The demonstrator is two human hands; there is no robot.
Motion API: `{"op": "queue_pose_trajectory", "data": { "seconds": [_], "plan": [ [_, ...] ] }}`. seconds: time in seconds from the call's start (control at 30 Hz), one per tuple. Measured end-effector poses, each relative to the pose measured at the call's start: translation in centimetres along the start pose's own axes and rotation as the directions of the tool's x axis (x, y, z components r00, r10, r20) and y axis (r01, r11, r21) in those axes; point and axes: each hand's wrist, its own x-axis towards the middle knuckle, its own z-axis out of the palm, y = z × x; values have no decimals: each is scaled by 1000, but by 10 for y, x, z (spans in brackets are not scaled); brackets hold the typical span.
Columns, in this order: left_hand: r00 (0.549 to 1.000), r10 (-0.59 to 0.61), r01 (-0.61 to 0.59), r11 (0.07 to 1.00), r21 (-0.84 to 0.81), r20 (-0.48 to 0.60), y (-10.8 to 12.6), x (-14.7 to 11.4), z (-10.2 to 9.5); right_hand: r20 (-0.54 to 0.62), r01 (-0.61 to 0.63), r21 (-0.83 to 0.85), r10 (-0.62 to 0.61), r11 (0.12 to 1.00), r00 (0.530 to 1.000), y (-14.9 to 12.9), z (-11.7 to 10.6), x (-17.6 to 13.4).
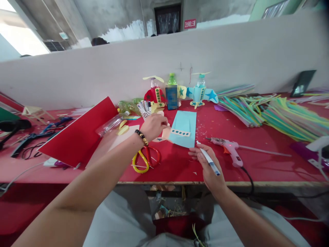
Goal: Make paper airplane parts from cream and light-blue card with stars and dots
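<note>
My left hand (154, 127), with a beaded bracelet on its wrist, reaches over the paper pieces with its fingers curled together; whatever they pinch is hidden. Just right of it lies light blue paper (189, 118) with a pale strip of dark dots (180, 132) across it. A peach paper piece (167, 133) sits under and beside the left fingers. My right hand (209, 166) holds a white and blue marker pen (211, 163), near the blue paper's lower right corner. Scissors (141, 164) with red and yellow handles lie below the left wrist.
A pink glue gun (232, 151) lies on the right. Bottle planes stand at the back, one red (155, 94) and one blue (200, 92), beside a phone (172, 97). A pen cup (145, 111), red card (82, 137) and bundled coloured strips (277, 113) are also on the table.
</note>
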Motion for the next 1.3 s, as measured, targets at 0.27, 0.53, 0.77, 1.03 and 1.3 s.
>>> {"op": "queue_pose_trajectory", "data": {
  "seconds": [0.27,0.53,0.77,1.03,1.3],
  "plan": [
    [993,-56,58,998,11,-105,-41,34,2,0,-23,34,23,999,1000,0,-1,0],
    [995,-12,14,1000,-18,103,-38,47,26,-10,-53,13,53,999,999,-1,1,0],
    [968,-64,60,998,26,242,-26,119,63,3,-83,62,83,995,997,-1,1,-1],
    [786,-133,133,990,45,604,-24,175,111,-2,-115,109,116,987,993,-1,-2,-1],
    [825,-150,191,982,-18,545,-37,178,118,-2,-110,111,111,988,994,-2,-1,-2]
  ]
}}
